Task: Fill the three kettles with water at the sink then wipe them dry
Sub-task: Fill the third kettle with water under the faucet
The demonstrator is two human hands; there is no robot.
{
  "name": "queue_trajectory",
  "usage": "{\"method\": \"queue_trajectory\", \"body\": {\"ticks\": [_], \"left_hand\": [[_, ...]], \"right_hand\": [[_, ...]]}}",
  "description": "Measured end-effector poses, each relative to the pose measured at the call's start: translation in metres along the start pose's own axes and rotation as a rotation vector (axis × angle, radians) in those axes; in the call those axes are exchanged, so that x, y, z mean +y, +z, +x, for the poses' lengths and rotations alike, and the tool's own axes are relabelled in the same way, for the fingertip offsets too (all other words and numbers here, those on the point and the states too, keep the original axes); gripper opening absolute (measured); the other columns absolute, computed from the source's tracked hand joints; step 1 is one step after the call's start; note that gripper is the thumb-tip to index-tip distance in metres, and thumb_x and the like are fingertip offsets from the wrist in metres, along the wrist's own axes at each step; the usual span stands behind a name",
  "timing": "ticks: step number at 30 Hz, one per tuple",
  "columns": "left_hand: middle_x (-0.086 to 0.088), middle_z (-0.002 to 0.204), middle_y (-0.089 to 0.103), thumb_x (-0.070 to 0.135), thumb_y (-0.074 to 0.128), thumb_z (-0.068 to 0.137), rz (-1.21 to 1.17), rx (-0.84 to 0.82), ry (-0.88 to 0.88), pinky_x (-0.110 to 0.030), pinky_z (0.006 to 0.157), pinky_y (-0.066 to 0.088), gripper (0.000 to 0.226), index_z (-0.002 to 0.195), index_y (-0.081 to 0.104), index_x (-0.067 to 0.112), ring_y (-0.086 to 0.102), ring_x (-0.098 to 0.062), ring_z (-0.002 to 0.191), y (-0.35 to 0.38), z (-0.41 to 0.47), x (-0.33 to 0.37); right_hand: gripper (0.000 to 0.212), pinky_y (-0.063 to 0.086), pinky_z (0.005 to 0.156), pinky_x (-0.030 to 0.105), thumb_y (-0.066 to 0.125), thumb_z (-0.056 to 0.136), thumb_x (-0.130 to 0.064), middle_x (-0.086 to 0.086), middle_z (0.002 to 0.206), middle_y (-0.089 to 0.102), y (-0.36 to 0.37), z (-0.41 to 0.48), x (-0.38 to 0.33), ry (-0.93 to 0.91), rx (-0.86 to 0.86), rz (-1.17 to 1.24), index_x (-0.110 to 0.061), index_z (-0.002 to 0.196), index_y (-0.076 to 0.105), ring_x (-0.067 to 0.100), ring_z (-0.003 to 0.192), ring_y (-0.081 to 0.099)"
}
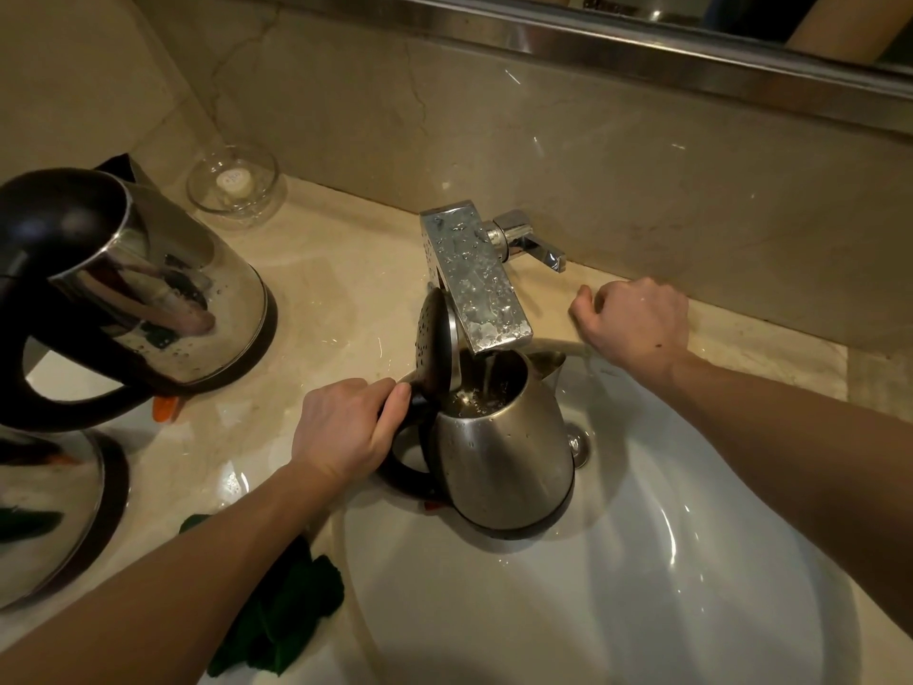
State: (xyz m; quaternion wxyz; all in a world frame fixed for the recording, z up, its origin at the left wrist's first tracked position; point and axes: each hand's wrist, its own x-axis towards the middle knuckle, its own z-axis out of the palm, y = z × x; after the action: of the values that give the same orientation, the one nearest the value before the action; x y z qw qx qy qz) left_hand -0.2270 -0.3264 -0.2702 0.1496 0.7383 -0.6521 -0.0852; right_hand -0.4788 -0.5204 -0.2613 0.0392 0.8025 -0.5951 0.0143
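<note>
A steel kettle (504,462) stands in the white sink (642,561) with its lid flipped up, right under the chrome tap (474,284). A thin stream of water runs from the spout into it. My left hand (346,427) grips its black handle. My right hand (637,323) hovers to the right of the tap, below the tap lever (531,239), fingers loosely curled and holding nothing. A second steel kettle (148,299) stands on the counter at the left. A third kettle (49,511) shows only partly at the lower left edge.
A dark green cloth (286,615) lies on the beige counter by the sink's front left rim. A glass dish (232,185) sits at the back left near the wall. A small orange item (165,407) lies below the second kettle. A mirror frame runs above.
</note>
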Motion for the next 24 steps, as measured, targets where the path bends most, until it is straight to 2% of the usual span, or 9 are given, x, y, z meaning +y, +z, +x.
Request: {"method": "queue_trajectory", "body": {"ticks": [5, 12, 17, 24], "left_hand": [[0.002, 0.052, 0.048, 0.049, 0.014, 0.095, -0.008, -0.005, 0.000, -0.038, 0.056, 0.046, 0.059, 0.069, 0.058, 0.021, 0.046, -0.016, 0.050, 0.0007, 0.0006, -0.0009], [0.003, 0.052, 0.048, 0.049, 0.013, 0.095, -0.021, 0.004, 0.010, -0.032, 0.055, 0.042, 0.059, 0.069, 0.058, 0.021, 0.045, -0.015, 0.050, 0.0016, -0.0002, -0.0014], [0.004, 0.050, 0.044, 0.047, 0.015, 0.094, -0.019, 0.022, 0.023, -0.028, 0.052, 0.033, 0.045, 0.066, 0.044, 0.027, 0.041, -0.015, 0.048, -0.0018, 0.0000, 0.0021], [0.002, 0.051, 0.045, 0.047, 0.015, 0.094, -0.014, 0.017, 0.025, -0.033, 0.052, 0.040, 0.049, 0.065, 0.047, 0.025, 0.043, -0.017, 0.049, -0.0013, 0.0000, 0.0008]], "right_hand": [[0.059, 0.044, 0.064, 0.031, 0.029, 0.095, -0.047, 0.011, 0.062, 0.056, 0.0009, 0.0003, 0.0008, -0.002, 0.003, 0.011, -0.012, 0.073, 0.071, 0.033, 0.063, 0.057], [0.057, 0.039, 0.062, 0.031, 0.031, 0.095, -0.046, 0.011, 0.062, 0.050, 0.0000, 0.0001, 0.0001, 0.003, -0.004, 0.002, -0.012, 0.075, 0.071, 0.032, 0.062, 0.049], [0.057, 0.038, 0.060, 0.030, 0.032, 0.095, -0.046, 0.009, 0.057, 0.047, 0.0012, 0.0002, 0.0005, 0.001, 0.004, 0.002, -0.012, 0.070, 0.070, 0.032, 0.060, 0.052], [0.056, 0.039, 0.060, 0.031, 0.032, 0.095, -0.045, 0.010, 0.060, 0.051, 0.0014, 0.0002, 0.0006, -0.003, 0.010, 0.004, -0.012, 0.070, 0.070, 0.032, 0.062, 0.054]]}}
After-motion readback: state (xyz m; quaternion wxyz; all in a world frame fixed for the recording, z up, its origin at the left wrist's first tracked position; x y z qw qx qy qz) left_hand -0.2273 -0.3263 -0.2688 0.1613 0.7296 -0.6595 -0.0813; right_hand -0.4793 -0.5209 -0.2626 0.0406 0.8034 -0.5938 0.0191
